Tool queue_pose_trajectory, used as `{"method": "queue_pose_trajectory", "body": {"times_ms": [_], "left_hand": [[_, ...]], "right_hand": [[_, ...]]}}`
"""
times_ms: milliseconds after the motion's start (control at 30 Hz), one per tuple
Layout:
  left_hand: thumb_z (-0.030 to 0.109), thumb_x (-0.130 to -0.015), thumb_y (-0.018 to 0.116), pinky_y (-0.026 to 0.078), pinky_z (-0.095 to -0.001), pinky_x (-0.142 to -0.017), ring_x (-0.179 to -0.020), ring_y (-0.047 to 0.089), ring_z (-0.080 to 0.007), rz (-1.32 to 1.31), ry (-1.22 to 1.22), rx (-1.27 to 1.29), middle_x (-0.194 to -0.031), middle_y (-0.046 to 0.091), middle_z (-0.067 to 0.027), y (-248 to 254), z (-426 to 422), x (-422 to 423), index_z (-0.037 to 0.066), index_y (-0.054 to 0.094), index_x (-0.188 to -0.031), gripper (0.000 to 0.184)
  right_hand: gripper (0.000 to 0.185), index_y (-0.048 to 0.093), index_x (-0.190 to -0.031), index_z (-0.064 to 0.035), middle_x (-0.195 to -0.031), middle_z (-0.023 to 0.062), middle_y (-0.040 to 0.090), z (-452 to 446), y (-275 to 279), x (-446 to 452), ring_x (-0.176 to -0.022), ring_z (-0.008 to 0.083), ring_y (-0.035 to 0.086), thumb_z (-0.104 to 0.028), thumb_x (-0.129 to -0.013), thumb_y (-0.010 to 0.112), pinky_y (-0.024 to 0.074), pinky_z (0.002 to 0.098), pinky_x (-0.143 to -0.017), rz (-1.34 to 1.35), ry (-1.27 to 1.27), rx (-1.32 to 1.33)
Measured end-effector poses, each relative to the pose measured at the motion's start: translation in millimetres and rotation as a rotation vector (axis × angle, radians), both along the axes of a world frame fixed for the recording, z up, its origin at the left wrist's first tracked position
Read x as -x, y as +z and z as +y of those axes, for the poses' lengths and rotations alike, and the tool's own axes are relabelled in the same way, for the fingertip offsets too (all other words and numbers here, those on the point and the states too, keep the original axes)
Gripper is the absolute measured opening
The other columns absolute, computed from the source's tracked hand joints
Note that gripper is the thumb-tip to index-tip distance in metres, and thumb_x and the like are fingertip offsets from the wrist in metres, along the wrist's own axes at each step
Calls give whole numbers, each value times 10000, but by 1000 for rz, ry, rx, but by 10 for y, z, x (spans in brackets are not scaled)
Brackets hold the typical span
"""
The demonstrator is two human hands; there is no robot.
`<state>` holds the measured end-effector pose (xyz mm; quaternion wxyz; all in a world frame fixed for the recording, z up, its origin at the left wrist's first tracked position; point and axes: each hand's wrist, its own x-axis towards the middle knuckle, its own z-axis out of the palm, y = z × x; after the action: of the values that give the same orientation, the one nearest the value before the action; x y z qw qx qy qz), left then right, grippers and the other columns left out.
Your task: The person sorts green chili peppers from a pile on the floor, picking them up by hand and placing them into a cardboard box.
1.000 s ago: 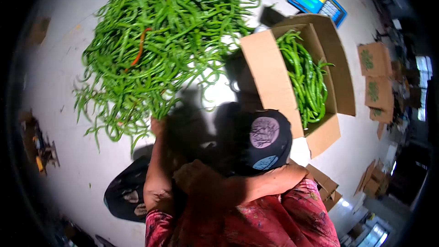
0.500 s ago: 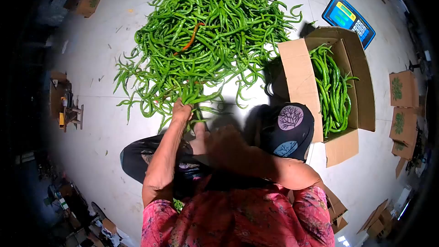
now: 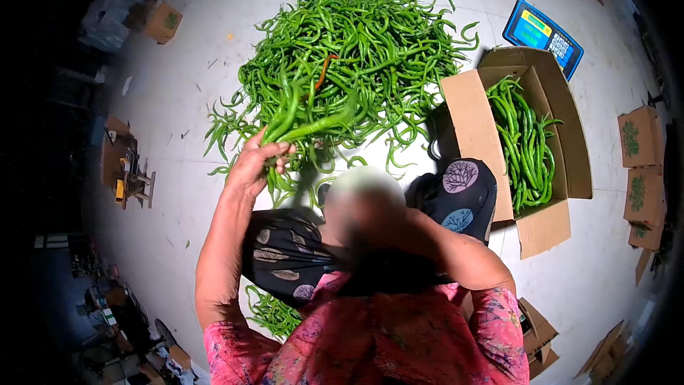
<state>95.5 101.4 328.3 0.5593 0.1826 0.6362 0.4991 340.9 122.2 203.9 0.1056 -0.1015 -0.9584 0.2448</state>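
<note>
The left hand has its fingers closed around a bunch of green peppers, held before the near-left edge of the big pepper pile on the floor. The right hand is blurred near the person's lap, so I cannot tell how its fingers stand. Right of the pile, an open carton holds more green peppers. Beyond the carton's far edge sits a blue display unit with a yellow strip and keypad, its characters too small to read. Toward the floor's right edge, stacked cartons bear green leafy prints.
</note>
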Motion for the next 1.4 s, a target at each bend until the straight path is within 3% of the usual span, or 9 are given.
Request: {"method": "queue_pose_trajectory", "body": {"times_ms": [233,400,433,533,600,667,1000,1167,1400], "left_hand": [[21,-863,581,430,-245,-556,-598,483,-97,-329,-55,-330,-918,598,-120,267,109,-13,26,495,-1233,380],[25,-854,566,404,-251,-545,-586,471,-103,-457,-162,-439,-913,586,-127,292,165,-162,6,473,-1249,407],[27,-848,571,401,-255,-540,-575,466,-104,-485,-192,-457,-915,591,-133,287,183,-183,2,471,-1253,418],[16,-835,574,395,-259,-530,-564,461,-111,-599,-231,-506,-897,590,-142,294,222,-234,-8,471,-1242,421],[11,-827,578,390,-262,-524,-556,454,-114,-637,-245,-526,-899,591,-154,277,252,-231,-11,475,-1232,418],[10,-826,577,387,-264,-521,-550,448,-113,-673,-249,-553,-914,592,-159,205,283,-202,-10,479,-1225,412],[36,-798,639,373,-253,-533,-569,475,-108,-616,-283,-557,-1006,618,-134,37,376,-163,-7,454,-1315,551],[38,-798,645,440,-250,-603,-670,550,-126,-523,-235,-510,-1085,622,-174,40,447,-317,-22,465,-1297,534],[82,-803,659,439,-284,-609,-679,528,-138,-553,-182,-513,-975,589,-107,-1,516,-499,12,497,-1188,423]], "right_hand": [[397,545,-1135,32,-1095,217,569,664,1012,-109,-921,364,613,-246,-857,601,481,464,-851,543,-230,371],[456,555,-1213,25,-1081,171,611,1159,1287,176,-860,249,611,-261,-869,640,487,355,-805,270,-450,520],[617,541,-1232,69,-1024,201,641,1258,1336,218,-852,267,638,-386,-834,666,497,396,-832,186,-433,719],[346,661,-1040,-33,-861,34,665,1379,1162,352,-716,106,550,-340,-883,637,436,273,-613,194,-225,1084],[231,645,-1033,-49,-827,-24,587,1298,1330,347,-728,73,497,-244,-914,612,393,238,-631,197,-187,1231],[244,658,-936,-78,-849,-16,643,1308,1299,383,-733,63,507,-317,-898,628,392,233,-612,295,-147,1322],[356,558,-1204,10,-1047,49,623,1242,1353,497,-1085,159,572,-179,-911,632,445,288,-933,590,-122,1632],[314,568,-1145,25,-999,77,636,1340,1244,474,-849,143,593,-184,-916,615,490,259,-773,530,-312,1519],[241,514,-1132,-22,-979,120,631,1394,1271,370,-887,216,627,-135,-926,569,500,344,-804,803,-275,1751]]}}
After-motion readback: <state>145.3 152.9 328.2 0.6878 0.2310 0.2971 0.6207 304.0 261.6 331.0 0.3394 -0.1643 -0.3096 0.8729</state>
